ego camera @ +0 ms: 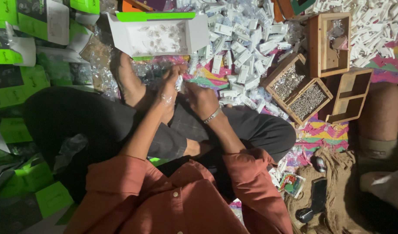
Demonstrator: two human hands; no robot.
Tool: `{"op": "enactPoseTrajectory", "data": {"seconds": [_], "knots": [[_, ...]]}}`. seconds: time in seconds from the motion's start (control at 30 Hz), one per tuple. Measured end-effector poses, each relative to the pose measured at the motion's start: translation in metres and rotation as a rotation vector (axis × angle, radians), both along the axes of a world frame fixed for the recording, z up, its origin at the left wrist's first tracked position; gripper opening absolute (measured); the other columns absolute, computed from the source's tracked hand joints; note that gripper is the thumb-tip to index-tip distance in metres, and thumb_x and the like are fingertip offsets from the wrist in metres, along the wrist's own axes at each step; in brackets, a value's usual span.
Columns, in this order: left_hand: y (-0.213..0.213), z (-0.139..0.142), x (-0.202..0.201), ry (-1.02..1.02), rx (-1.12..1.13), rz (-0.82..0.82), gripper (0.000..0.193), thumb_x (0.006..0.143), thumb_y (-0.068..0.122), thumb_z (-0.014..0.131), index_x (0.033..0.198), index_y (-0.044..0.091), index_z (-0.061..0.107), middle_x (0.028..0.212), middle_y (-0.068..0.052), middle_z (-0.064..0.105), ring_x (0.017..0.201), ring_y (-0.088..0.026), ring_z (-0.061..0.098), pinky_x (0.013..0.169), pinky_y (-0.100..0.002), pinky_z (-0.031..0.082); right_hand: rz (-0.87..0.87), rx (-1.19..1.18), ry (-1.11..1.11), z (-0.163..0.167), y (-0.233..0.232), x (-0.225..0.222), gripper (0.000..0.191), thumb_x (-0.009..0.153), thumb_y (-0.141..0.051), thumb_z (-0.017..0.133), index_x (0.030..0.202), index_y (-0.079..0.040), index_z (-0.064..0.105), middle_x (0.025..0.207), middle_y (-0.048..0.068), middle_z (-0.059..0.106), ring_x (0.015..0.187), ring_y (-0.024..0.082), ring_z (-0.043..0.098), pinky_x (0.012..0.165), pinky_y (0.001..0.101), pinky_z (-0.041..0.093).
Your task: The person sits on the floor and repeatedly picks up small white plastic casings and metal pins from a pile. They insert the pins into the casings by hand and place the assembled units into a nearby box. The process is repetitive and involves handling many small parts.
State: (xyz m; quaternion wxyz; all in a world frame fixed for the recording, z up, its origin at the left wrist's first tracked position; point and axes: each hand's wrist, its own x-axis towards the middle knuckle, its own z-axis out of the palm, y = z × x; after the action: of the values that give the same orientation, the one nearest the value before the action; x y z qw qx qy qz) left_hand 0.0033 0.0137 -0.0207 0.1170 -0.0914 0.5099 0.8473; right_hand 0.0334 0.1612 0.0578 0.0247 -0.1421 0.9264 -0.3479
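Both hands, left hand (167, 89) and right hand (202, 99), pinch small clear packet (179, 82) between them.

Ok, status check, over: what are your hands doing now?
Left hand and right hand together, fingers pinching a small clear plastic packet. Open white cardboard box just beyond. Heap of small white plastic pieces alongside, not blocking.

Rust-red button-up shirt (181, 203), pale buttons down the front, sleeves rolled above the elbows. Dark trousers (99, 125), faint check pattern. Metal link bracelet (212, 115) just behind the right hand (202, 99) fingers. Left hand (167, 89) unadorned. Barefoot.
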Motion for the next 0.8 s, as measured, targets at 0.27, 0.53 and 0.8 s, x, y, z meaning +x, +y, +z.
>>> {"op": "enactPoseTrajectory", "data": {"seconds": [0.27,0.53,0.8], "knots": [[0.005,0.007,0.004,0.076,-0.213,-0.076,0.033,0.113,0.032,0.047,0.115,0.006,0.067,0.094,0.000,0.059,0.086,-0.009,0.049,0.077,-0.024,0.042,0.017,-0.050,0.006,-0.007,-0.001,-0.001,0.024,0.087,-0.004,0.069,0.111,-0.001,0.067,0.077,0.025,0.067,0.069,0.044,0.067,0.061,0.0501,0.052],[0.009,0.025,0.014,0.239,-0.421,-0.003,0.026,0.115,0.023,0.040,0.120,0.006,0.060,0.108,-0.005,0.063,0.105,-0.015,0.057,0.096,-0.030,0.046,0.042,-0.061,-0.026,-0.021,-0.003,-0.001,0.017,0.088,-0.002,0.066,0.105,0.001,0.062,0.082,0.026,0.067,0.074,0.046,0.065,0.065,0.0519,0.051],[0.004,0.035,0.016,0.332,-0.440,0.042,0.027,0.117,0.022,0.039,0.128,0.003,0.055,0.123,-0.008,0.058,0.117,-0.018,0.053,0.105,-0.032,0.043,0.045,-0.037,-0.119,-0.022,-0.010,0.010,0.034,0.076,-0.002,0.064,0.110,0.001,0.066,0.078,0.027,0.067,0.073,0.046,0.066,0.066,0.0528,0.053]]}}
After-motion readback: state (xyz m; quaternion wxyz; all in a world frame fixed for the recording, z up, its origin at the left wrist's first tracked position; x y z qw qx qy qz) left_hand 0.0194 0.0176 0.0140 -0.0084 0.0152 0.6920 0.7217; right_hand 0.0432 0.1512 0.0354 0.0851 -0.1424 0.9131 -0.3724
